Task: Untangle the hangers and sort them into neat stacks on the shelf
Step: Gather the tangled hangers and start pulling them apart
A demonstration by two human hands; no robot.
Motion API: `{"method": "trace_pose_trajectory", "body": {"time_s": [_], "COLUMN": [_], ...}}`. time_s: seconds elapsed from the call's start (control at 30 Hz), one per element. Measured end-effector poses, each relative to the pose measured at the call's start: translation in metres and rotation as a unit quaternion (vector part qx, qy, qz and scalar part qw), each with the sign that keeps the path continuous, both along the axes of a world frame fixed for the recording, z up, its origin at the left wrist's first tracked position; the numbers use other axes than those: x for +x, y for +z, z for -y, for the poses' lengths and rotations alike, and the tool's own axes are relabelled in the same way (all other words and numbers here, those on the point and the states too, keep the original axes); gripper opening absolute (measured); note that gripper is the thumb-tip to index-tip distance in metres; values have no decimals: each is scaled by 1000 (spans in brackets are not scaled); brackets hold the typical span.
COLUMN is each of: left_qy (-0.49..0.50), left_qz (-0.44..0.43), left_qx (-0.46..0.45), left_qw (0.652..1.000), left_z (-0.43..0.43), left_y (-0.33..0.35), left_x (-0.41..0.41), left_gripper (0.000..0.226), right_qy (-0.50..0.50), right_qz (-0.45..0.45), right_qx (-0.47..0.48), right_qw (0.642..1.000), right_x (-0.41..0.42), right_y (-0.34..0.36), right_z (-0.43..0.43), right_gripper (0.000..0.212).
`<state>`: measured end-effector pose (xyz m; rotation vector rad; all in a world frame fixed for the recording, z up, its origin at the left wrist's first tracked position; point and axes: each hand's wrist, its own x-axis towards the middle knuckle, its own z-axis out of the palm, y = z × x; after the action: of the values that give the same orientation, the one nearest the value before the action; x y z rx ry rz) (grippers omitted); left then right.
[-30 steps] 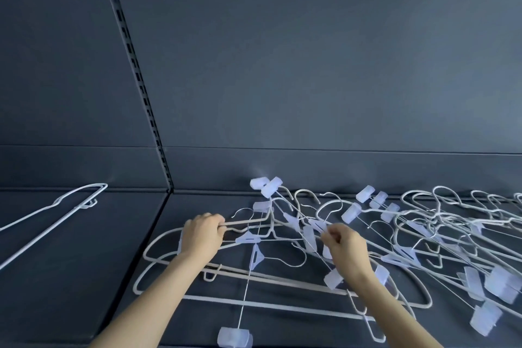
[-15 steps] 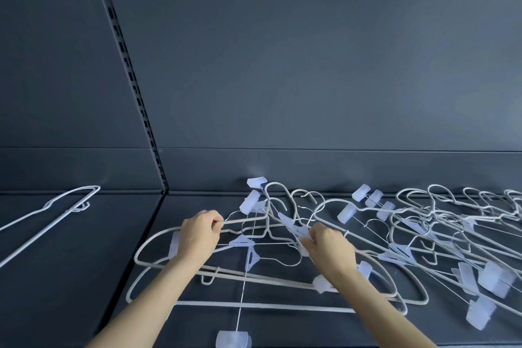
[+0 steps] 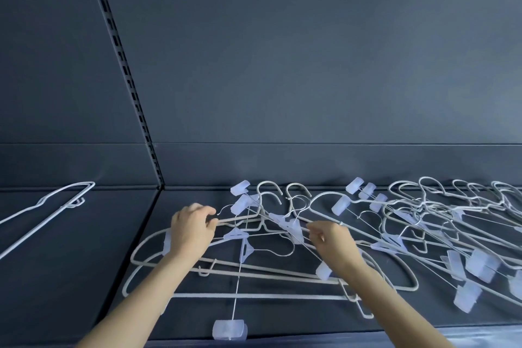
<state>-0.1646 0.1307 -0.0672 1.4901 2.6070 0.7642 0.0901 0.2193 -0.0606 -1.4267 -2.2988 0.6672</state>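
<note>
A tangle of white hangers (image 3: 282,271) and thin wire clip hangers with pale translucent clips (image 3: 480,264) covers the dark shelf (image 3: 84,277) from the middle to the right edge. My left hand (image 3: 192,232) grips the upper arm of a white hanger at the pile's left end. My right hand (image 3: 333,243) pinches a thin wire rod of a clip hanger in the middle of the tangle. Two white hangers (image 3: 42,216) lie stacked apart on the left shelf section.
A dark back panel rises behind the shelf, with a slotted upright rail (image 3: 127,70) between the two sections. One clip (image 3: 230,329) hangs near the shelf's front edge. More hanger hooks (image 3: 452,192) crowd the far right against the back panel.
My right hand has slid left and forward along the tangle and now pinches a wire rod. The clips and hooks near the middle have shifted. My left hand keeps its grip.
</note>
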Motion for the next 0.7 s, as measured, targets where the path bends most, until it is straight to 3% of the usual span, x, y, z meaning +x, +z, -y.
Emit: {"method": "trace_pose_trajectory", "body": {"time_s": [0.2, 0.37, 0.5, 0.7], "left_qy": [-87, -26, 18, 18], "left_qz": [-47, -69, -90, -16], "left_qx": [10, -17, -59, 3], "left_qw": [995, 997, 994, 1000], "left_z": [-12, -11, 0, 5], "left_y": [-3, -7, -4, 0], "left_x": [31, 26, 3, 5], "left_gripper": [20, 28, 21, 17], "right_qy": [-10, 3, -10, 11], "right_qz": [78, 146, 103, -11], "right_qx": [37, 92, 108, 46], "right_qw": [996, 985, 989, 999], "right_x": [23, 4, -10, -33], "right_y": [0, -7, -4, 20], "right_z": [8, 17, 14, 11], "right_gripper": [32, 25, 14, 19]}}
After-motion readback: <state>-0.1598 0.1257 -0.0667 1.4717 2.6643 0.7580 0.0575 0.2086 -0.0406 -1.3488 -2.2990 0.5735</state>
